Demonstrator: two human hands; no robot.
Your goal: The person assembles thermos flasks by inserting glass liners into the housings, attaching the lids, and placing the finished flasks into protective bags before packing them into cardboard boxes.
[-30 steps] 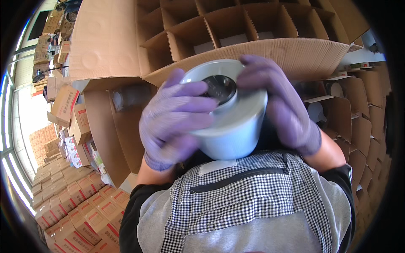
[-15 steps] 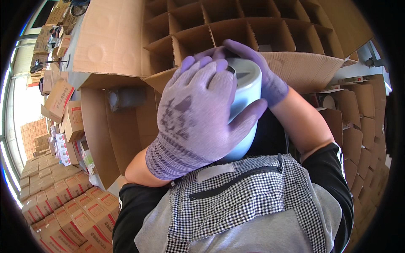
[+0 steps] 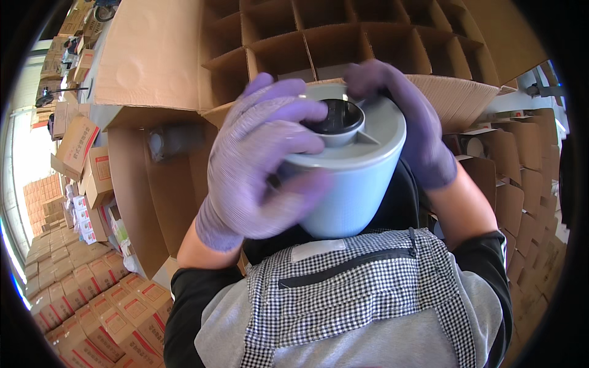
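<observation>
While the light-blue container (image 3: 353,196) sits between the checked apron (image 3: 350,288) and divided carton (image 3: 150,58) in the head view, the left hand (image 3: 261,159) spreads loosely curved fingers over its black centre (image 3: 345,115). The right hand (image 3: 414,119) rounds the rim, blurred; I cannot tell its grip. Red-striped, printed cartons (image 3: 123,310) stand left; the container's base is hidden.

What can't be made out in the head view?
Head view:
Left purple-gloved hand: motion blur; thumb contact unclear.
Right purple-gloved hand: fingertips blurred; grip unclear.
Light-blue, smooth round container: upper left side hidden by left hand.
Black round insert: part covered by left hand.
Brown rectangular cardboard divider box: cut off by top edge.
</observation>
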